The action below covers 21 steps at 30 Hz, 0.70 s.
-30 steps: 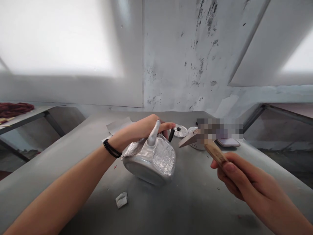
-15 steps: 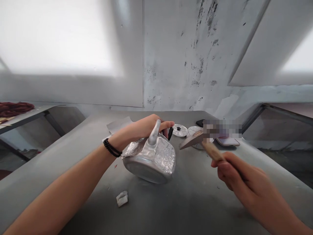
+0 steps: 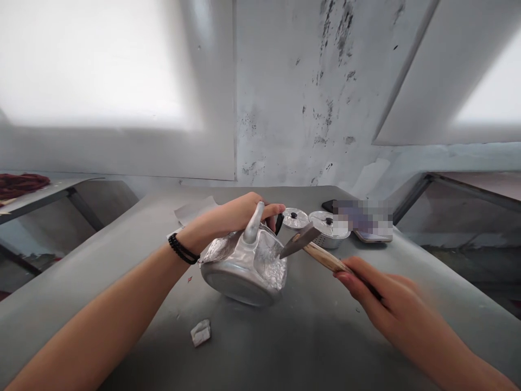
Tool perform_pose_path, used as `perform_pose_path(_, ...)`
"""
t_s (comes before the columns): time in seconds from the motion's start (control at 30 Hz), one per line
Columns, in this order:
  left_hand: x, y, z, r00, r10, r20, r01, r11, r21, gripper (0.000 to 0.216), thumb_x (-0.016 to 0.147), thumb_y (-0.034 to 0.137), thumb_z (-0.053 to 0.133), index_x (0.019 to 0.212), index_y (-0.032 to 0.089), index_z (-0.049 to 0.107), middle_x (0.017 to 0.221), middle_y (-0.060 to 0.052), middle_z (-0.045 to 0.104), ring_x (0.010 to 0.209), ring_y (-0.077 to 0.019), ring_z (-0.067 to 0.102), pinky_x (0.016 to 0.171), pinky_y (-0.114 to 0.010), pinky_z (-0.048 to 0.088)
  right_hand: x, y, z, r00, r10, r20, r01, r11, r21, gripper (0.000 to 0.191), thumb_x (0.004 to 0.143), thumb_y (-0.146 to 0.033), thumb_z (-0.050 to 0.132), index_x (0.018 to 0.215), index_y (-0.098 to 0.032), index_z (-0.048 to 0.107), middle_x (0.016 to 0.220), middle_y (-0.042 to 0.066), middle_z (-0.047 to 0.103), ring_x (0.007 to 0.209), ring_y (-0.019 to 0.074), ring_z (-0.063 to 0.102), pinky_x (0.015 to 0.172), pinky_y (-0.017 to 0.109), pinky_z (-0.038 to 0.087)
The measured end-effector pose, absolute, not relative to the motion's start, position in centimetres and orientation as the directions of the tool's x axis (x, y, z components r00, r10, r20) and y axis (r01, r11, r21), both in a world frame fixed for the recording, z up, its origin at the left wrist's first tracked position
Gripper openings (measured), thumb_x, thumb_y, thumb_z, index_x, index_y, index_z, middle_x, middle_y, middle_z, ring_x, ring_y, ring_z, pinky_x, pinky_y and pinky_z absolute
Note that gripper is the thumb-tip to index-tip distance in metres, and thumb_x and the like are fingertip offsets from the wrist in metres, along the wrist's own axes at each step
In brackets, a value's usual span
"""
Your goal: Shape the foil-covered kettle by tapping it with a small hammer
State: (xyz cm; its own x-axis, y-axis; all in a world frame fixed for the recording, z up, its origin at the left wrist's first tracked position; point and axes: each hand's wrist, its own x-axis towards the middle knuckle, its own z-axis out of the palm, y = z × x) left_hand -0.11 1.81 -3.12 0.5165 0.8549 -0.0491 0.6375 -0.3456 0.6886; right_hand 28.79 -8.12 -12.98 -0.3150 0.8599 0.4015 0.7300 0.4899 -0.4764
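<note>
A silvery metal teapot (image 3: 240, 277) is tilted on the table, its base turned partly towards me and its spout pointing up. The side facing right has a rough, dimpled surface. My left hand (image 3: 248, 212) is closed around its far side by the black handle (image 3: 279, 222); the fingers are partly hidden behind the spout. In my right hand (image 3: 374, 288) is a hammer (image 3: 325, 256), gripped by its wooden handle. The narrow end of its metal head is at the teapot's dimpled side, touching it or very close.
Behind the teapot lie a round metal lid (image 3: 296, 218) with a black knob and a perforated metal container (image 3: 325, 239) with a similar lid. A phone (image 3: 372, 237) rests at the right. A crumpled whitish scrap (image 3: 201, 332) lies in front, and a paper sheet (image 3: 191, 212) behind my left wrist.
My right hand has swung the hammer left and down, bringing its head from the space right of the teapot to the teapot's side. My left hand and the teapot hold nearly still.
</note>
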Motion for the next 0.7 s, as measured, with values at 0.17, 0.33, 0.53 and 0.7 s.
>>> perform_pose_path(0.17, -0.12, 1.7, -3.16, 0.533, 0.843, -0.075, 0.624, -0.332, 0.707, 0.06, 0.099, 0.067, 0.052, 0.072, 0.019, 0.074, 0.071, -0.004, 0.065, 0.056, -0.0135, 0.05, 0.058, -0.03, 0.039, 29.16, -8.44, -13.04, -0.17, 0.866, 0.47, 0.631, 0.462, -0.623, 0.032, 0.111, -0.048, 0.043, 0.1, -0.027, 0.064, 0.061, -0.005, 0.051, 0.044, 0.0128, 0.047, 0.041, 0.023, 0.039)
perform_pose_path(0.33, -0.06, 1.96, -3.24, 0.511, 0.858, -0.058, 0.626, -0.325, 0.708, 0.061, 0.097, 0.07, 0.053, 0.069, 0.019, 0.074, 0.061, -0.002, 0.056, 0.054, -0.0142, 0.045, 0.057, -0.031, 0.037, 28.92, -7.95, -13.55, -0.333, 0.852, 0.403, 0.717, 0.507, -0.479, 0.034, 0.11, -0.047, 0.047, 0.083, -0.027, 0.055, 0.056, -0.007, 0.051, 0.044, 0.0122, 0.047, 0.044, 0.023, 0.038)
perform_pose_path(0.53, -0.16, 1.98, -3.19, 0.541, 0.839, -0.056, 0.618, -0.352, 0.703, 0.061, 0.097, 0.07, 0.053, 0.072, 0.019, 0.075, 0.072, -0.005, 0.067, 0.057, -0.015, 0.052, 0.058, -0.031, 0.04, 29.03, -8.0, -12.71, -0.237, 0.868, 0.437, 0.647, 0.476, -0.596, 0.036, 0.109, -0.05, 0.045, 0.09, -0.026, 0.064, 0.056, -0.006, 0.048, 0.043, 0.0126, 0.046, 0.041, 0.023, 0.038)
perform_pose_path(0.7, -0.05, 1.87, -3.13, 0.509, 0.856, -0.09, 0.629, -0.298, 0.718, 0.061, 0.097, 0.07, 0.052, 0.07, 0.019, 0.075, 0.065, -0.004, 0.061, 0.055, -0.0154, 0.048, 0.058, -0.033, 0.039, 29.2, -8.21, -13.24, -0.206, 0.834, 0.511, 0.651, 0.507, -0.565, 0.031, 0.108, -0.05, 0.049, 0.095, -0.026, 0.065, 0.056, -0.006, 0.05, 0.042, 0.0122, 0.047, 0.04, 0.022, 0.037)
